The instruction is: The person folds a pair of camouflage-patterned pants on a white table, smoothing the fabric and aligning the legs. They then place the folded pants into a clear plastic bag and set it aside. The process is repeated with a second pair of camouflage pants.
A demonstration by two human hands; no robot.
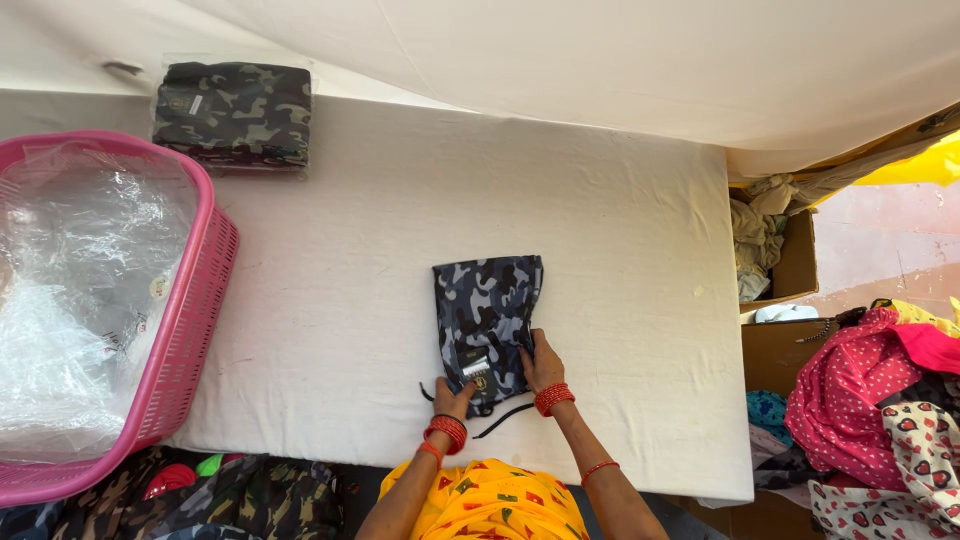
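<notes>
- We are working at a table (400,200) covered in white cloth, looking straight down on it.
- We are handling a folded garment (487,310) in blue-grey camouflage print, lying near the table's front edge, roughly at its middle.
- We are resting our left hand (455,398) on the garment's near left corner, fingers flat and close together, pressing rather than pinching.
- We are laying our right hand (541,367) along the garment's near right edge, fingers extended on the fabric; we cannot tell whether any fold is caught under them.
- We are wearing red bangles (553,398) on both wrists.
- A dark drawstring (503,420) is trailing out from the garment's near end onto the cloth.
- A small tag (476,364) is lying on the garment between our hands.
- A pink basket (190,320) is sitting at the table's left end, holding clear plastic bags (80,280).
- A bagged stack (235,115) of green camouflage garments is lying at the far left corner, well apart from our hands.
- Cardboard boxes (795,265) and loose printed clothes (880,400) are standing off the right end.
</notes>
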